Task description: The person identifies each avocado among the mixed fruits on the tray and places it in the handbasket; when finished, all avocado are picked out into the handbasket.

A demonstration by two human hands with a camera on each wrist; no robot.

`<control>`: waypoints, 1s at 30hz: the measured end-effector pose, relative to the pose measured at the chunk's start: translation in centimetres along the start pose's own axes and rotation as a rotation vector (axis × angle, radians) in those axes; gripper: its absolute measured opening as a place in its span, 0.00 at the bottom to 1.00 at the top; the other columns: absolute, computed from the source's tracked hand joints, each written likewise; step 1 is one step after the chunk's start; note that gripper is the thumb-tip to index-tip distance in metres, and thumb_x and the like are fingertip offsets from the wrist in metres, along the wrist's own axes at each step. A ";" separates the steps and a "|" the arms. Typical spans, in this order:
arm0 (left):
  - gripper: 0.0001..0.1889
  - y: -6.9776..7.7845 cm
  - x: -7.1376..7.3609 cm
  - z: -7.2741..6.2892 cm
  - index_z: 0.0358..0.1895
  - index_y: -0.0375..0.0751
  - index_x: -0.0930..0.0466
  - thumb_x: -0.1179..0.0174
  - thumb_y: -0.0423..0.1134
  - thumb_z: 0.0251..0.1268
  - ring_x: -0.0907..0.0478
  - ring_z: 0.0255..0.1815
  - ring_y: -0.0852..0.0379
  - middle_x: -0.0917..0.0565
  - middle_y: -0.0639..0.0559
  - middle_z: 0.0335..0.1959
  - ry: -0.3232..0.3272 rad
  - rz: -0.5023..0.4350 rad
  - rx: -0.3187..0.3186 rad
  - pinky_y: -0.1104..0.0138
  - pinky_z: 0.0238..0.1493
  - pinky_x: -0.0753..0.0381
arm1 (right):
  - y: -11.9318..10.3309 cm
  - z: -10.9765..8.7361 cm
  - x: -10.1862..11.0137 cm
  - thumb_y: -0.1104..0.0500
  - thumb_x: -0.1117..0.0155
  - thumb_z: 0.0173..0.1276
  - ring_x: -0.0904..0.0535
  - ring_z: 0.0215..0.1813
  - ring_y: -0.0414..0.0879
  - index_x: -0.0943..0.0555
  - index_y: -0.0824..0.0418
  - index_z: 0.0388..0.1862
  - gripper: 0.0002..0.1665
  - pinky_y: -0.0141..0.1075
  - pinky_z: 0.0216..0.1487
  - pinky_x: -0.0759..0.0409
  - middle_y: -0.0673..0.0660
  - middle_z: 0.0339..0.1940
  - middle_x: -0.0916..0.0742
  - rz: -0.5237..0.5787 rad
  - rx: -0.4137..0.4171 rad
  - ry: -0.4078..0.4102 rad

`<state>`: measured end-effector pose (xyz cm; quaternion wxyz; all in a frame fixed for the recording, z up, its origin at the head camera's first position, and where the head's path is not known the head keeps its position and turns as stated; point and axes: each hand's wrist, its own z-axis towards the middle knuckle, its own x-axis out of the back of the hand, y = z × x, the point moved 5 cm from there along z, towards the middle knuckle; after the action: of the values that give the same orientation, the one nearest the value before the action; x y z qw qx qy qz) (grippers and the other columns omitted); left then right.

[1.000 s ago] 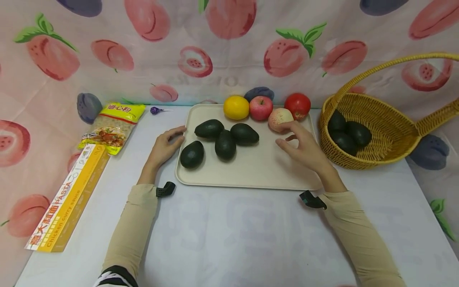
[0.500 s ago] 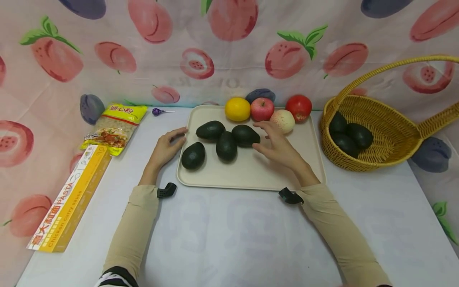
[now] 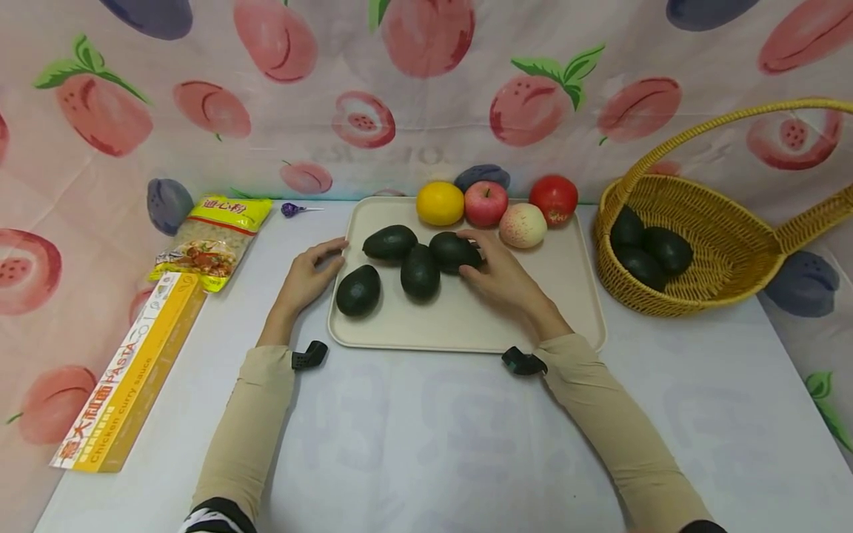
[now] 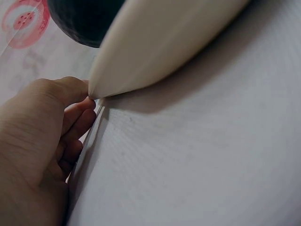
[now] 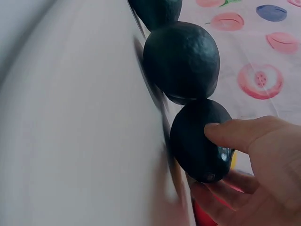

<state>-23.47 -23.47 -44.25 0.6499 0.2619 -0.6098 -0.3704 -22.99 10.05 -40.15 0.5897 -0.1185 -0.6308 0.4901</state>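
Observation:
In the head view several dark green avocados lie on a cream tray (image 3: pixel 493 337). My right hand (image 3: pixel 503 277) holds the rightmost avocado (image 3: pixel 453 252) by its right end. The right wrist view shows the thumb on that avocado (image 5: pixel 200 141), with fingers around its far side. Touching it is another avocado (image 3: pixel 420 274); two more avocados sit to the left, one at the back (image 3: pixel 389 243) and one in front (image 3: pixel 358 291). My left hand (image 3: pixel 308 277) rests its fingertips against the tray's left edge. The left wrist view has the thumb at the rim, the other fingers loosely bent.
A lemon (image 3: pixel 440 203), an apple (image 3: pixel 486 203), a pale speckled round fruit (image 3: pixel 523 226) and a red tomato-like fruit (image 3: pixel 554 200) line the tray's back. A wicker basket (image 3: pixel 733 259) with avocados stands right. Left are a pasta box (image 3: pixel 129 377), a food bag (image 3: pixel 216 237) and a lollipop (image 3: pixel 292 210).
My right hand has moved left from the pale speckled fruit to the rightmost avocado and now holds it. The left hand has stayed at the tray's edge.

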 end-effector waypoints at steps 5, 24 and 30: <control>0.19 0.1 -0.1 -0.1 0.61 0.50 0.25 0.43 0.41 0.67 0.30 0.66 0.52 0.24 0.51 0.63 -0.009 0.007 0.014 0.56 0.70 0.36 | 0.3 0.0 -0.5 0.62 0.34 0.62 0.24 0.58 0.54 0.36 0.54 0.63 0.32 0.47 0.64 0.27 0.59 0.62 0.25 0.065 -0.093 -0.012; 0.19 -0.1 0.0 0.2 0.60 0.50 0.24 0.43 0.42 0.67 0.32 0.67 0.54 0.23 0.52 0.62 -0.001 0.003 -0.005 0.57 0.70 0.35 | -0.7 -1.2 2.9 0.61 0.31 0.58 0.29 0.58 0.60 0.42 0.53 0.71 0.44 0.53 0.54 0.22 0.61 0.65 0.34 0.145 -0.099 0.052; 0.19 -0.1 0.0 0.1 0.61 0.51 0.24 0.43 0.43 0.67 0.32 0.68 0.54 0.24 0.53 0.63 -0.008 0.006 0.005 0.56 0.70 0.35 | -1.7 -2.0 4.9 0.61 0.30 0.57 0.26 0.57 0.59 0.38 0.47 0.71 0.44 0.52 0.59 0.24 0.61 0.62 0.37 0.083 -0.065 0.073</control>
<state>-23.55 -23.52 -44.26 0.6479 0.2599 -0.6142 -0.3681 -21.87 13.76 -36.20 0.5872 -0.1815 -0.6192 0.4887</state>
